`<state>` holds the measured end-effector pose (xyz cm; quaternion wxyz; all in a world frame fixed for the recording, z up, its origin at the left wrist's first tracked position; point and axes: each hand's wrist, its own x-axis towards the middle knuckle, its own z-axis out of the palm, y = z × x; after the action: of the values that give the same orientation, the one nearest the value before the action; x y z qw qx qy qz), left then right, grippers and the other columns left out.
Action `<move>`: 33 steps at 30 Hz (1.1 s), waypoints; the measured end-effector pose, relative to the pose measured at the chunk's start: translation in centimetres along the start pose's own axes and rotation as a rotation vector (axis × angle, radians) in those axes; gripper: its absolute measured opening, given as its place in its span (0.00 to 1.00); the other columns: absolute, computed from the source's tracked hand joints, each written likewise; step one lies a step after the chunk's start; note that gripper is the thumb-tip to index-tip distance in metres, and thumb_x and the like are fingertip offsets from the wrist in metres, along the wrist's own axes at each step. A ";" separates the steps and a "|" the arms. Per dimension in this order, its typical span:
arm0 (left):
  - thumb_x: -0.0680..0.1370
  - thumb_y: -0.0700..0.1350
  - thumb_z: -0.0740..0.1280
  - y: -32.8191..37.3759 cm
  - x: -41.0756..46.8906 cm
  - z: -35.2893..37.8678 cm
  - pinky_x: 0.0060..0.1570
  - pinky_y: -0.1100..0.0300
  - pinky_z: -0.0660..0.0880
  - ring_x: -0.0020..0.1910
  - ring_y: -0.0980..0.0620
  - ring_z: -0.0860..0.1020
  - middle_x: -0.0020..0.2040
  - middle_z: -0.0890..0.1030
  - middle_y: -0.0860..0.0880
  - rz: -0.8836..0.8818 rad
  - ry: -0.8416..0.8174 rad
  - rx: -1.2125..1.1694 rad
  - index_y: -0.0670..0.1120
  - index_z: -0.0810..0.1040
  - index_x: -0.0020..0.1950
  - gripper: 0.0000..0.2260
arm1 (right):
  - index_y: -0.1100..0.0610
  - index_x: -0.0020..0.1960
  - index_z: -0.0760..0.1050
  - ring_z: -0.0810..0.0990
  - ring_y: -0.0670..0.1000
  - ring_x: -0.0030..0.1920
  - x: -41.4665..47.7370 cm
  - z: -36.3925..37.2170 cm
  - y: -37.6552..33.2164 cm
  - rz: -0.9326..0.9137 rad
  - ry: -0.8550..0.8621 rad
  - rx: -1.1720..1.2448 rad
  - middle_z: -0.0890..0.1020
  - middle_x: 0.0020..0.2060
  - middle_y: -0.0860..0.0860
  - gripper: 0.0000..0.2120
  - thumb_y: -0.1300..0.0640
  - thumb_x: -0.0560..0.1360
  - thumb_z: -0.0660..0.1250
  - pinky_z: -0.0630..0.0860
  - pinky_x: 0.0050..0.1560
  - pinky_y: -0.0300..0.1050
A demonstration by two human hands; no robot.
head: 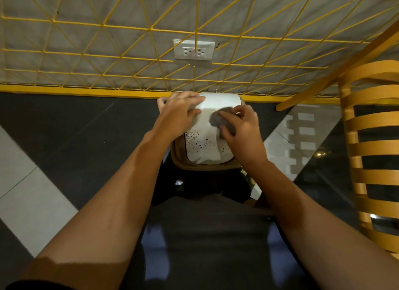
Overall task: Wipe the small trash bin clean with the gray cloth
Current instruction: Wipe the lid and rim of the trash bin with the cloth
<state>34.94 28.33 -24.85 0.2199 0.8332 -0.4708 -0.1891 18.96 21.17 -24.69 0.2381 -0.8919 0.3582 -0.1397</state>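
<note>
While my left hand (pixel 179 115) lies across the far left of the lid (pixel 222 101), fingers mostly straight and pressing down to steady it, my right hand (pixel 241 128) grips the gray cloth (pixel 218 119) bunched in curled fingers, its pad on the white surface around mid-lid. Small trash bin (pixel 205 165) stands on the dark floor (pixel 86 128), back edge against the yellow skirting (pixel 64 90), directly below me between my arms. Wooden chair (pixel 371 138) near on the right, apart from the bin.

Notes for the stroke:
- Dark specks (pixel 198 143) scatter over the near half of the lid, just this side of the cloth. Grime or print, cannot tell. Likely the next patch to work.
- Draw the cloth toward me in overlapping passes, with flat firm pressure rather than fingertip dabs.
- Lid may swing or hinge, cannot tell which. The bracing hand matters, since a hard push near the front edge could tip it.
- Refold to a fresh face if the specks smear.
- Side walls are hidden from here. Job judged partway.
</note>
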 end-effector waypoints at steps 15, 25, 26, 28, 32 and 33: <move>0.78 0.46 0.64 -0.1 0.1 0.1 0.48 0.59 0.49 0.66 0.53 0.65 0.66 0.73 0.57 -0.017 -0.018 -0.029 0.54 0.75 0.63 0.14 | 0.63 0.55 0.79 0.75 0.64 0.52 -0.8 1.0 -1.0 -0.017 0.076 0.023 0.76 0.51 0.64 0.14 0.65 0.70 0.68 0.73 0.51 0.49; 0.76 0.49 0.66 -0.5 0.5 -0.1 0.44 0.62 0.48 0.66 0.53 0.65 0.64 0.74 0.57 -0.010 -0.028 -0.050 0.55 0.76 0.63 0.15 | 0.65 0.51 0.79 0.75 0.64 0.49 0.1 0.8 -3.2 -0.165 -0.041 -0.021 0.76 0.48 0.64 0.11 0.66 0.69 0.68 0.75 0.43 0.48; 0.76 0.50 0.66 -0.6 0.5 -0.1 0.44 0.62 0.48 0.66 0.53 0.65 0.64 0.74 0.57 -0.011 -0.033 -0.052 0.55 0.76 0.62 0.15 | 0.65 0.51 0.79 0.75 0.63 0.49 0.1 1.1 -3.4 -0.172 -0.033 -0.032 0.76 0.47 0.63 0.11 0.66 0.69 0.68 0.75 0.42 0.47; 0.76 0.50 0.66 -0.6 0.6 -0.1 0.46 0.62 0.48 0.66 0.54 0.65 0.64 0.73 0.58 -0.015 -0.038 -0.055 0.56 0.76 0.62 0.15 | 0.65 0.50 0.79 0.73 0.60 0.49 -0.7 1.9 -3.8 -0.227 -0.075 -0.056 0.75 0.46 0.61 0.10 0.67 0.69 0.68 0.75 0.40 0.48; 0.76 0.49 0.66 -0.7 0.6 -0.3 0.51 0.60 0.49 0.67 0.54 0.64 0.65 0.73 0.58 -0.020 -0.054 -0.066 0.57 0.75 0.63 0.15 | 0.65 0.49 0.78 0.64 0.52 0.50 -1.7 2.3 -3.8 -0.331 -0.204 -0.053 0.75 0.46 0.59 0.09 0.62 0.72 0.65 0.73 0.39 0.44; 0.76 0.49 0.66 -0.7 0.6 -0.3 0.50 0.61 0.49 0.67 0.54 0.64 0.65 0.73 0.58 -0.017 -0.056 -0.068 0.57 0.75 0.62 0.15 | 0.65 0.50 0.78 0.65 0.52 0.51 -1.2 2.1 -3.9 -0.299 -0.221 -0.044 0.75 0.47 0.59 0.10 0.60 0.74 0.63 0.74 0.40 0.46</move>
<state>35.90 28.19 -25.05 0.2331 0.8237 -0.4629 -0.2301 21.22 25.22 -24.49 0.2328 -0.9502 0.1962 -0.0668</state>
